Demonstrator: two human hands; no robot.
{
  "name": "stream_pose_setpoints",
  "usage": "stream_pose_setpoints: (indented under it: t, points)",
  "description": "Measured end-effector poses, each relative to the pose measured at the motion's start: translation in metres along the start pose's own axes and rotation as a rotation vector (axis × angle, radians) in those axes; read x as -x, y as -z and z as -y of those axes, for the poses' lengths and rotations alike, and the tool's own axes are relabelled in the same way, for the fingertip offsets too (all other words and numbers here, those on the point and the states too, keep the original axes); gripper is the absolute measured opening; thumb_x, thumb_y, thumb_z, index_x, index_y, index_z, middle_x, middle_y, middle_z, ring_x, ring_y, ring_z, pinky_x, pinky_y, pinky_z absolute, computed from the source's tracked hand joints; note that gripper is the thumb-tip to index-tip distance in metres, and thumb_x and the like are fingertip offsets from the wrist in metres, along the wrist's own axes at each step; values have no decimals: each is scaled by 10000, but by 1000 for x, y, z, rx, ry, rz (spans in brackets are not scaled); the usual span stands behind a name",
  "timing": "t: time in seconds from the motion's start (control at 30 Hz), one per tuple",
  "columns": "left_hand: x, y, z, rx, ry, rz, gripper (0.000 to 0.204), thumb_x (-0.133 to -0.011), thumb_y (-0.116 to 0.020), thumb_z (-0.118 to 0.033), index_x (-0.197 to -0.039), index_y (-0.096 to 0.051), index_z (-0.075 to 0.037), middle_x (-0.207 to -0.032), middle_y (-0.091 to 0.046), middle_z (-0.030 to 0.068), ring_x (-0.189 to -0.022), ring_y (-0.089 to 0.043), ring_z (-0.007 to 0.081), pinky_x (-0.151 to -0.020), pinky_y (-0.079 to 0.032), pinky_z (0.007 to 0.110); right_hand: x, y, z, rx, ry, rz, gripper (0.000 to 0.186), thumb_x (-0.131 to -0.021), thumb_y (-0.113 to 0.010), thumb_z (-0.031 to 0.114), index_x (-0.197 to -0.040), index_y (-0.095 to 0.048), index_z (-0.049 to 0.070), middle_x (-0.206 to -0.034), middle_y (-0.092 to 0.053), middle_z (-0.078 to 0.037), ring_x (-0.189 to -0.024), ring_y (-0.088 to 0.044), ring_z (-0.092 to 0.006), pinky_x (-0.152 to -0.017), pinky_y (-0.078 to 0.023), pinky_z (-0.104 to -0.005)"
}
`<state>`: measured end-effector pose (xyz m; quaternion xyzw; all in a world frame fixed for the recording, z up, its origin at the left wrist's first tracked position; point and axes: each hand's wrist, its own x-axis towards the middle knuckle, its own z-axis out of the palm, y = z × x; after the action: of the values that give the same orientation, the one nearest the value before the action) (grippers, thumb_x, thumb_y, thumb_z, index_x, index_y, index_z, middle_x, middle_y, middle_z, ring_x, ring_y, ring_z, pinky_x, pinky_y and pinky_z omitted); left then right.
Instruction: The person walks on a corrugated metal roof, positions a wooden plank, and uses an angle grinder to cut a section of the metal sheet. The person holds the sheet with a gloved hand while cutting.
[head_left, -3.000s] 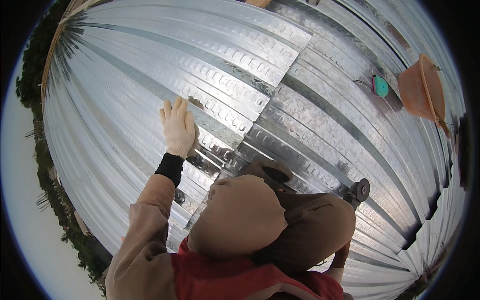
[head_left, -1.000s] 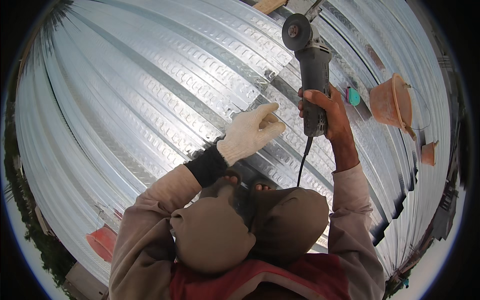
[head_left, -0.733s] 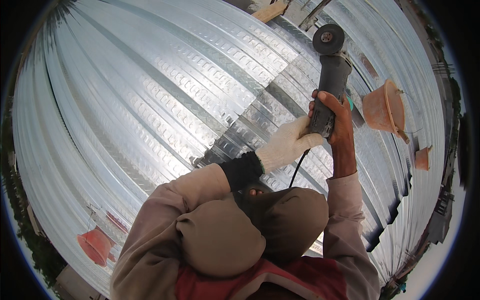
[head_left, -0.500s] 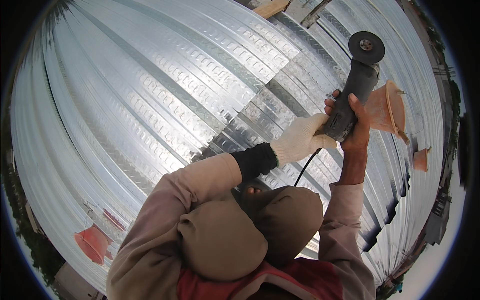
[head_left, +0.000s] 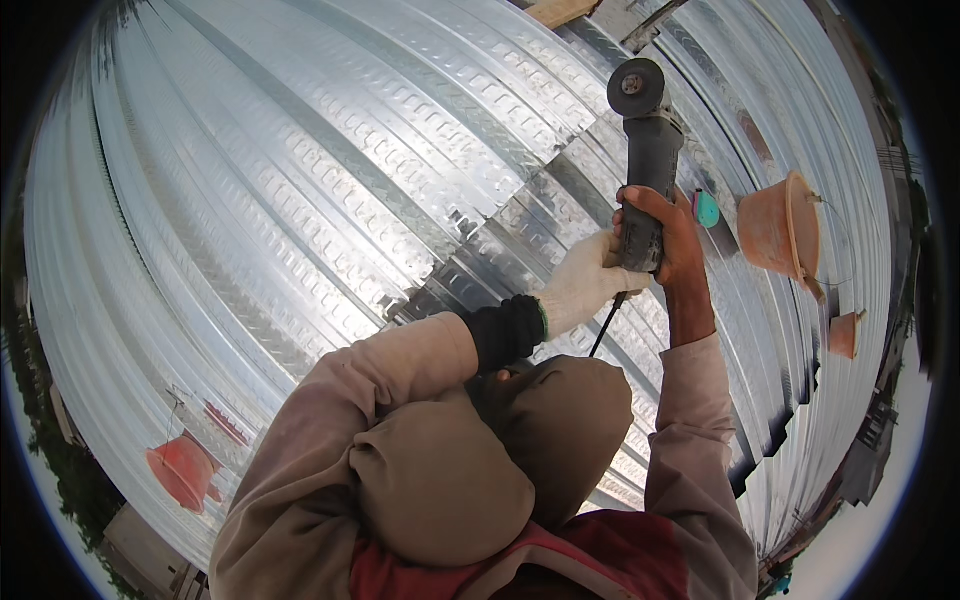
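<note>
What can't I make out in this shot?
All in the head view:
Left hand: some fingertips, behind the grinder; grip unclear.
Right hand: palm, behind the grinder.
Cord: lower run, behind the right knee.
Wooden plank: upper part, cut off by the upper edge.

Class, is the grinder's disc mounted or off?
Mounted: the dark disc sits on the front end of the grinder, around a central fitting.

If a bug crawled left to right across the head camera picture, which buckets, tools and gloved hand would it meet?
Red bucket → gloved left hand → grinder → teal tool → big orange bucket → small orange bucket.
</note>
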<state>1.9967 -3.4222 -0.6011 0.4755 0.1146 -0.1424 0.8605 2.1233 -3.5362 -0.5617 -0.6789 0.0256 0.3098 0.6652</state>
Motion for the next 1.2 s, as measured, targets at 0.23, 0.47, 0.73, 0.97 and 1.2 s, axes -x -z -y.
stream_pose_setpoints:
  t: [0.23, 0.47, 0.73, 0.97, 1.2]
  points:
    - [2, 8, -22, -29, 52, -54, 483, -950, -776, -221, -1288, -625, 90, -1067, -746, 95, -935, -689, 146, -841, -543, 319, -19, -8, 2, 32, -75, 30, 368, -925, -835, 232, -1093, -694, -64, -930, -742, -132, -699, -752, -193, -621, -658, -324]
    - [-2, 0, -27, 6, 55, -108, 406, -948, -770, -233, -1200, -646, 60, -955, -725, 66, -874, -672, 128, -779, -525, 303, -22, -3, 5, -11, -138, -1, 360, -891, -835, 202, -1115, -673, -30, -953, -710, -112, -720, -731, -201, -635, -623, -329]
    - [-19, -14, -22, 119, 36, -27, 359, -943, -768, -199, -1179, -636, 36, -945, -705, 52, -840, -647, 120, -762, -511, 305, -20, 14, 23, 9, -134, -74, 319, -917, -827, 195, -1089, -698, -42, -937, -739, -118, -722, -750, -192, -629, -659, -326]
    - [-15, -2, -25, 70, 33, -81, 379, -932, -787, -199, -1204, -645, 25, -1002, -726, 59, -886, -662, 128, -802, -530, 313, -29, -1, 23, 58, -123, -26, 337, -913, -830, 212, -1094, -691, -37, -928, -736, -117, -708, -744, -183, -618, -654, -319]
    - [-7, 23, -38, -204, 64, 58, 541, -935, -816, -266, -1360, -668, 32, -1107, -782, 97, -957, -725, 183, -868, -566, 360, -31, -9, 25, 156, -118, 42, 420, -868, -844, 219, -1149, -650, -24, -928, -691, -93, -714, -729, -192, -637, -613, -326]
